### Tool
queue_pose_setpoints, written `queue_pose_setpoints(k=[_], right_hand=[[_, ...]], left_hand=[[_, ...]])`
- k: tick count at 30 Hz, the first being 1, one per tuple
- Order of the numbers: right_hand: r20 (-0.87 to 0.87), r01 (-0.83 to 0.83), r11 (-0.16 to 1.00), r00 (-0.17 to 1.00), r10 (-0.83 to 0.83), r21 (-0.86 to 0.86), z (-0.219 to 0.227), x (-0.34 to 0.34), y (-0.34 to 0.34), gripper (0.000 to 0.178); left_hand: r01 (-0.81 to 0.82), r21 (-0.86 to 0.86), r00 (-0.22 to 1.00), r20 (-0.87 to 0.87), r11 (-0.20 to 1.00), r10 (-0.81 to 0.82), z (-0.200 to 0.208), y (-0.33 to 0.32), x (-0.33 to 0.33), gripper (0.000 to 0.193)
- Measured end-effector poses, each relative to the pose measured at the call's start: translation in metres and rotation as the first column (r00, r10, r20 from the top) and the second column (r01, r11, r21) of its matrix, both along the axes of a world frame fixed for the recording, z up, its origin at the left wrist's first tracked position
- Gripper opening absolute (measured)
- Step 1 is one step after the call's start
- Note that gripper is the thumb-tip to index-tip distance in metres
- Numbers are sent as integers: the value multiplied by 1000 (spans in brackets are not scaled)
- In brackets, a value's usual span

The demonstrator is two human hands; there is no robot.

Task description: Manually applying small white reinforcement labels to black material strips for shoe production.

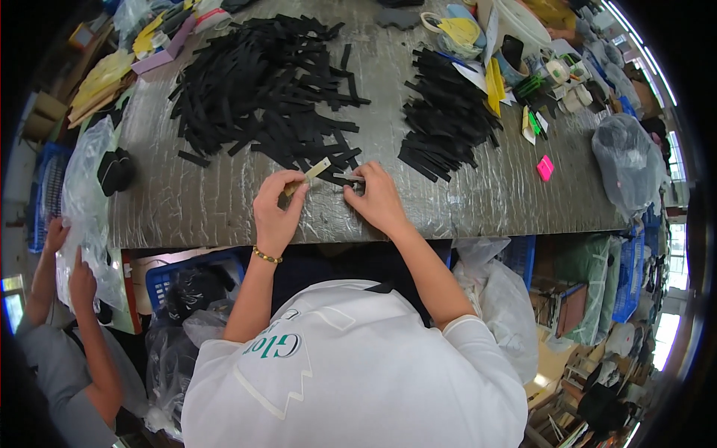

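My left hand pinches a short, flat beige strip between thumb and fingers, its free end pointing up and right. Close beside it, my right hand is closed on a small greyish metal piece; its kind is too small to make out. Both hands are over the near part of the table. Just beyond them begins a large, loose heap of black fabric strips. A second pile of black strips, laid more in line, is to the right.
The table has a shiny, wrinkled covering. A pink piece lies at right, near a clear plastic bag. Tape rolls and a tub crowd the far right. Another person's hands are at left, by clear plastic sheeting.
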State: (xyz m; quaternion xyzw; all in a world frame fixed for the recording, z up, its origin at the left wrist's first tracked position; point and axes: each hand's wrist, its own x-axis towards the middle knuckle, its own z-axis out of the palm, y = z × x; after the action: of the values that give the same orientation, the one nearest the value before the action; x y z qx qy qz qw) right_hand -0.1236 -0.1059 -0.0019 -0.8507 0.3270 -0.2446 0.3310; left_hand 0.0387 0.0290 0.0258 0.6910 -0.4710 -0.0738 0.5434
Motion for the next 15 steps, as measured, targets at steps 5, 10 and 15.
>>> queue_pose_setpoints(k=[5,10,15], right_hand=[[-26,-97,986,994,102,136,15,-30,-5,22],[-39,-193,980,980,195,50,16,-67,-5,19],[64,-88,991,993,95,-98,13,-43,-4,24]], left_hand=[[10,0,1000,-19,1000,-10,-2,0,-3,17],[268,45,955,119,963,-271,-5,-8,-23,16],[128,0,989,-68,992,-128,1,-21,-28,14]])
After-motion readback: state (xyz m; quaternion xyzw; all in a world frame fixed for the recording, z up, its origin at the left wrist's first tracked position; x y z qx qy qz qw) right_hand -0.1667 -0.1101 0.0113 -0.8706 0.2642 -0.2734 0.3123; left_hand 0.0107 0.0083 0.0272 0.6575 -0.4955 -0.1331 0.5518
